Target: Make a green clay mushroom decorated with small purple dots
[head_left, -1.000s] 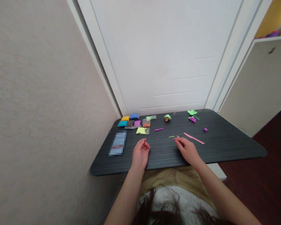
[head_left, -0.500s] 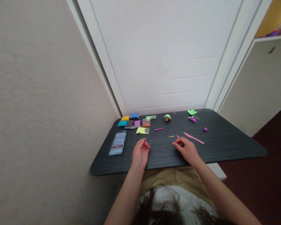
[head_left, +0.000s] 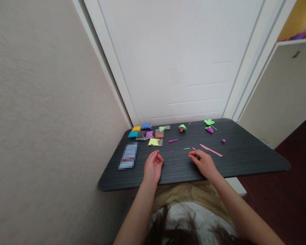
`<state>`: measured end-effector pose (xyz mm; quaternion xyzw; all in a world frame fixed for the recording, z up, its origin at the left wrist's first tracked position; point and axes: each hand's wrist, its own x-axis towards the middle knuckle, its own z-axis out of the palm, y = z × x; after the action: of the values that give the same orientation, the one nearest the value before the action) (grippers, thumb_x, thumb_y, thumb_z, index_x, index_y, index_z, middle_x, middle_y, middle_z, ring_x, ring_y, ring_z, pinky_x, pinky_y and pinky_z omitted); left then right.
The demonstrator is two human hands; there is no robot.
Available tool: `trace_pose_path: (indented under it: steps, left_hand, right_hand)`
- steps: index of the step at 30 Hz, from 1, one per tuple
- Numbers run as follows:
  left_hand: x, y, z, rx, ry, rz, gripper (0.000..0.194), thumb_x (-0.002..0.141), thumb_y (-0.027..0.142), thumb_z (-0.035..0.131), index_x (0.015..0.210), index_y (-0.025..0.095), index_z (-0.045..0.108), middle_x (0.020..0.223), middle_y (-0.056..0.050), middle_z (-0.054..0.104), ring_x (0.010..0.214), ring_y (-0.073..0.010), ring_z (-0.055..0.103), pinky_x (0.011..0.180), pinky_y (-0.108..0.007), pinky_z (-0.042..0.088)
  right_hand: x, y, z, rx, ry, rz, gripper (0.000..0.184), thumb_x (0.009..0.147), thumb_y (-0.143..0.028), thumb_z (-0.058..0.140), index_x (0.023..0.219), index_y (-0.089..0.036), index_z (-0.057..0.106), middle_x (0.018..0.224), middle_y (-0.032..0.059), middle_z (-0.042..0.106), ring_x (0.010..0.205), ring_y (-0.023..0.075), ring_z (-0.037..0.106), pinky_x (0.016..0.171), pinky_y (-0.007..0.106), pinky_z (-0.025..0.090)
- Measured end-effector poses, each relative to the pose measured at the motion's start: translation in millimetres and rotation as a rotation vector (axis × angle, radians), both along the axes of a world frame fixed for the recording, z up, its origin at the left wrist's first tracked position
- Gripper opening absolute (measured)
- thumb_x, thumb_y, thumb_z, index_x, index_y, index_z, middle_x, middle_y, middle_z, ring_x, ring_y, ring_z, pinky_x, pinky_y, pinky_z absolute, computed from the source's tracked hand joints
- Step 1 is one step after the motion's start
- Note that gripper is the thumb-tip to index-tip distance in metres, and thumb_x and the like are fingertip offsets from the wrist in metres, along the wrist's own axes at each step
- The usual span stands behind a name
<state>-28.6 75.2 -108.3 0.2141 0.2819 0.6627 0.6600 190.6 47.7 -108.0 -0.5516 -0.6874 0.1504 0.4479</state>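
Right hand shifted slightly, fingertips together; left hand loosely open; pixelated rectangle unreadable.

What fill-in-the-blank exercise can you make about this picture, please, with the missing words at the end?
The knife on the table is ____ in colour.
The knife lies to the ____ of the left hand.
The mushroom has a ____ cap.
The door behind the table is ____.
Missing words: pink; right; green; white.
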Motion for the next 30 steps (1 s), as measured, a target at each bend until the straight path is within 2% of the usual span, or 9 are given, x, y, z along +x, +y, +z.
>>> trace_pose_path:
  steps: [8, 30]
  left_hand:
    - [-0.3, -0.3, -0.2, -0.003, -0.004, -0.006, 0.009, 0.069, 0.016, 0.06, 0.077, 0.013, 0.061, 0.059, 0.001, 0.055, 0.057, -0.0071, 0.053, 0.06, -0.021, 0.042]
    - [0.3, -1.4, 1.7, 0.003, 0.008, -0.002, 0.01, 0.068, 0.016, 0.06, 0.077, 0.013, 0.061, 0.058, 0.001, 0.055, 0.056, -0.007, 0.053, 0.06, -0.021, 0.043]
  right_hand:
    - [-1.2, -1.9, 3.0, -0.009, 0.007, -0.002, 0.017, 0.077, -0.034, 0.05, 0.079, -0.022, 0.061, 0.077, 0.0008, 0.062, 0.073, 0.016, 0.056, 0.071, 0.029, 0.042]
    - [-0.6, -1.0, 2.1, -0.011, 0.003, -0.017, 0.018, 0.076, -0.035, 0.049, 0.078, -0.022, 0.062, 0.076, 0.0013, 0.063, 0.072, 0.0165, 0.057, 0.069, 0.03, 0.042]
